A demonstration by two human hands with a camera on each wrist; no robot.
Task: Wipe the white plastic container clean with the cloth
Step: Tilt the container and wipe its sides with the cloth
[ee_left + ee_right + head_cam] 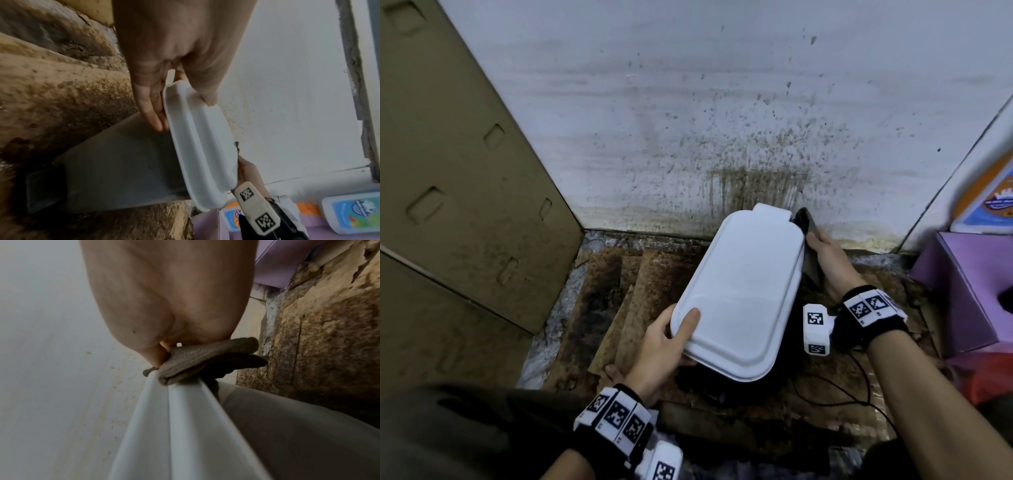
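Observation:
A white plastic container point(743, 291) with a white lid and grey body point(123, 162) stands tilted on the dirty floor by the wall. My left hand point(667, 346) grips its near corner, thumb on the lid and fingers under the rim point(174, 105). My right hand point(828, 260) holds a dark grey-brown cloth point(808, 226) against the container's far right edge. In the right wrist view the folded cloth point(205, 360) sits pinched over the lid's rim point(180, 418). The fingers behind the cloth are hidden.
A stained white wall point(722, 120) rises just behind. A brown cardboard panel point(448, 188) closes the left side. A purple box point(962, 291) and a colourful pack point(989, 202) stand at the right. Mouldy cardboard sheets point(626, 291) cover the floor; a black cable point(859, 387) trails near my right wrist.

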